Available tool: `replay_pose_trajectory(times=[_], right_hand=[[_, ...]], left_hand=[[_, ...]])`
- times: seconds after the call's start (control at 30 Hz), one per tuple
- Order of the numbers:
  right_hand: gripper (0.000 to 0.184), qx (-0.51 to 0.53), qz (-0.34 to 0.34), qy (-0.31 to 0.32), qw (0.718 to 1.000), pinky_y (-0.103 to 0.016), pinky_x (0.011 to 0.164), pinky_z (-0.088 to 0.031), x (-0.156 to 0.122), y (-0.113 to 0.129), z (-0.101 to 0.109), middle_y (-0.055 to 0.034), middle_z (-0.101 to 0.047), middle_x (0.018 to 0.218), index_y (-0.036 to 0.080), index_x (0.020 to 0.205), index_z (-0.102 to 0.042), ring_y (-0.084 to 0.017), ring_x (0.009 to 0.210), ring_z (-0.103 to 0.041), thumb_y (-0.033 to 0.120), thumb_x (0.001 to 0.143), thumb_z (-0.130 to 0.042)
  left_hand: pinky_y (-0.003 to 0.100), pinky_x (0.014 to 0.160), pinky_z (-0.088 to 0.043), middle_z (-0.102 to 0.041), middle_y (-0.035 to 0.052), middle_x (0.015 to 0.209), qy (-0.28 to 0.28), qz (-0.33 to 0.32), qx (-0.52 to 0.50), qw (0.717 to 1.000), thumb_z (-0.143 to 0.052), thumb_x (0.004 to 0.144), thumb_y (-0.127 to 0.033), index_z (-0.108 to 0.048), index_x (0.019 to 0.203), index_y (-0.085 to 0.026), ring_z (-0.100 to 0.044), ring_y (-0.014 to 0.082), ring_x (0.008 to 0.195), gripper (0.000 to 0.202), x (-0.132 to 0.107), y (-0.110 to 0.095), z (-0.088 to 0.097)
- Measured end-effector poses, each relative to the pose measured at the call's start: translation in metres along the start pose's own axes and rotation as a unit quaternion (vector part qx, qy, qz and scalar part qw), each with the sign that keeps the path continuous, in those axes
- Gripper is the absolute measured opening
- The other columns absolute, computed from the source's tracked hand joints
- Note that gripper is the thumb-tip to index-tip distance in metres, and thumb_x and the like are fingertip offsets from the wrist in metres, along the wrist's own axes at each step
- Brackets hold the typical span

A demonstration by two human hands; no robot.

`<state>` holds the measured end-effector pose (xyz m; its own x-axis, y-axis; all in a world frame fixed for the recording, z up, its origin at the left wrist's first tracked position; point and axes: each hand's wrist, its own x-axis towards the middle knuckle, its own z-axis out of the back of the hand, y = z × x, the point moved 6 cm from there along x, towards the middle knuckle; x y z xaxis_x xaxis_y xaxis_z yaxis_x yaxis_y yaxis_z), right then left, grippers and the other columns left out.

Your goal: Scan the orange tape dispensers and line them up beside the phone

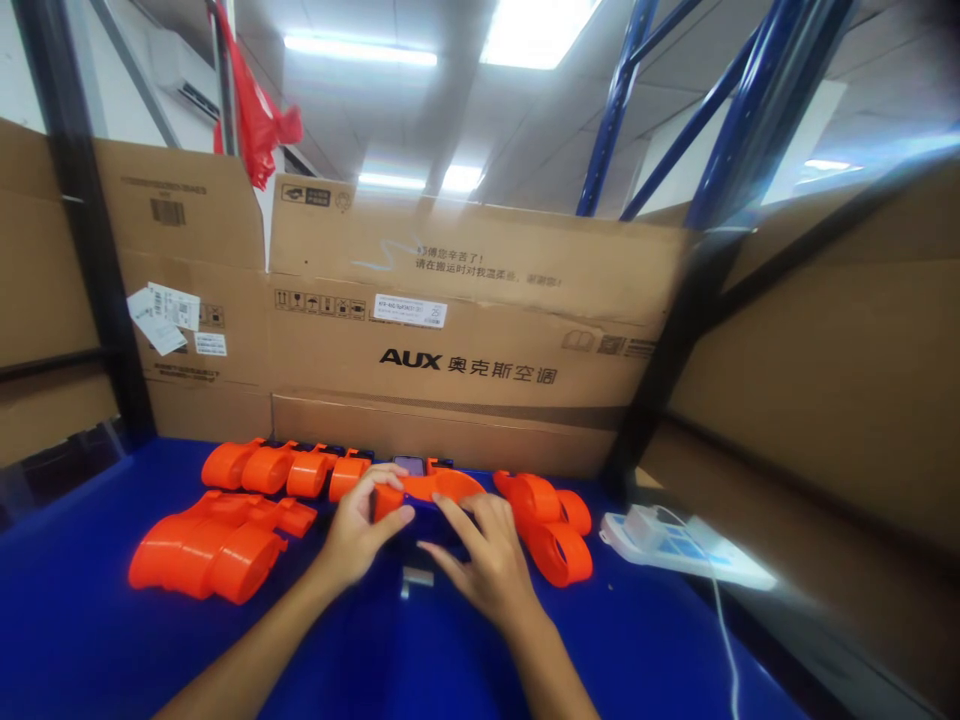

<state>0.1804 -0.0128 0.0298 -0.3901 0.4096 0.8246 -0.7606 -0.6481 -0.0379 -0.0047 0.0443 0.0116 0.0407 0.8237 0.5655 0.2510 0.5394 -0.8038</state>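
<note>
In the head view, my left hand [364,525] is closed on an orange strap [424,487], thumb in front and fingers curled behind it. The strap looks like a smooth band with a rolled end, and it stretches to the right. My right hand [484,550] reaches to its near edge. The right index fingertip appears to touch the strap, while the thumb is apart below. A small silvery metal piece [417,577] lies on the blue tabletop [390,660] below my hands. My fingers hide part of the strap.
Several orange rolled straps [202,550] lie to the left, with a row of others [266,467] behind. More orange loops [551,530] sit at right. A white power strip [682,548] with a cable stands at the right edge. A cardboard wall [450,350] closes the back, between dark posts.
</note>
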Motion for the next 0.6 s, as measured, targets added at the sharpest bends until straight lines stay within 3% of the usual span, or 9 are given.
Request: replay_pose_trajectory(times=[0.1,0.17,0.3,0.4,0.47,0.53,0.6], right_hand=[[0.055,-0.001,0.0,-0.005,1.0,-0.045,0.08,-0.05,0.0,0.0,0.001,-0.0119,-0.065,0.099,0.022,0.135,-0.057,-0.029,0.091,-0.061,0.037,0.085,-0.074],[0.056,0.015,-0.013,-0.016,1.0,-0.046,0.081,-0.051,0.0,-0.001,0.003,-0.0116,-0.066,0.1,0.022,0.135,-0.058,-0.029,0.092,-0.061,0.037,0.084,-0.076],[0.059,0.134,-0.116,-0.066,0.982,-0.046,0.087,-0.052,-0.002,-0.013,0.004,-0.0124,-0.067,0.111,0.022,0.135,-0.055,-0.029,0.099,-0.063,0.041,0.083,-0.074],[0.049,0.259,-0.237,-0.133,0.927,-0.043,0.092,-0.051,-0.01,-0.027,-0.003,-0.0135,-0.066,0.121,0.02,0.132,-0.056,-0.03,0.108,-0.064,0.05,0.093,-0.058],[0.049,0.328,-0.306,-0.149,0.881,-0.04,0.09,-0.052,-0.016,-0.032,-0.012,-0.0128,-0.069,0.117,0.018,0.122,-0.061,-0.028,0.106,-0.064,0.056,0.098,-0.044],[0.055,0.374,-0.36,-0.12,0.846,-0.035,0.08,-0.053,-0.019,-0.032,-0.025,-0.0112,-0.073,0.102,0.016,0.106,-0.067,-0.026,0.094,-0.066,0.06,0.099,-0.035],[0.06,0.389,-0.391,-0.076,0.831,-0.032,0.07,-0.052,-0.019,-0.028,-0.034,-0.0091,-0.073,0.087,0.016,0.088,-0.068,-0.023,0.079,-0.065,0.063,0.099,-0.032]], left_hand=[[0.046,0.114,-0.029,-0.067,0.0099,0.119,0.004,0.005,0.008,1.0,-0.083,0.073,-0.029,-0.07,0.093,-0.021,-0.055,0.0316,0.123,0.025,0.001,0.004,0.0],[0.047,0.112,-0.033,-0.065,0.0105,0.127,0.02,0.01,0.0,1.0,-0.08,0.076,-0.032,-0.067,0.11,-0.022,-0.055,0.0316,0.125,0.037,0.0,0.006,-0.002],[0.047,0.111,-0.038,-0.053,0.0128,0.147,0.1,0.01,-0.043,0.994,-0.079,0.078,-0.034,-0.042,0.147,-0.027,-0.049,0.0328,0.134,0.079,-0.005,0.008,-0.013],[0.05,0.114,-0.035,-0.045,0.0127,0.153,0.171,0.021,0.002,0.985,-0.083,0.074,-0.033,-0.036,0.152,-0.028,-0.044,0.0349,0.138,0.091,-0.013,0.014,-0.024],[0.052,0.117,-0.031,-0.045,0.0124,0.154,0.203,0.04,0.041,0.978,-0.084,0.072,-0.034,-0.037,0.152,-0.027,-0.042,0.0359,0.14,0.093,-0.018,0.02,-0.031],[0.052,0.118,-0.028,-0.047,0.0118,0.152,0.206,0.047,0.056,0.976,-0.084,0.072,-0.035,-0.038,0.152,-0.025,-0.04,0.0359,0.141,0.093,-0.021,0.024,-0.032],[0.051,0.118,-0.029,-0.051,0.0118,0.149,0.196,0.048,0.049,0.978,-0.083,0.073,-0.037,-0.04,0.151,-0.023,-0.042,0.0361,0.139,0.09,-0.022,0.026,-0.031]])
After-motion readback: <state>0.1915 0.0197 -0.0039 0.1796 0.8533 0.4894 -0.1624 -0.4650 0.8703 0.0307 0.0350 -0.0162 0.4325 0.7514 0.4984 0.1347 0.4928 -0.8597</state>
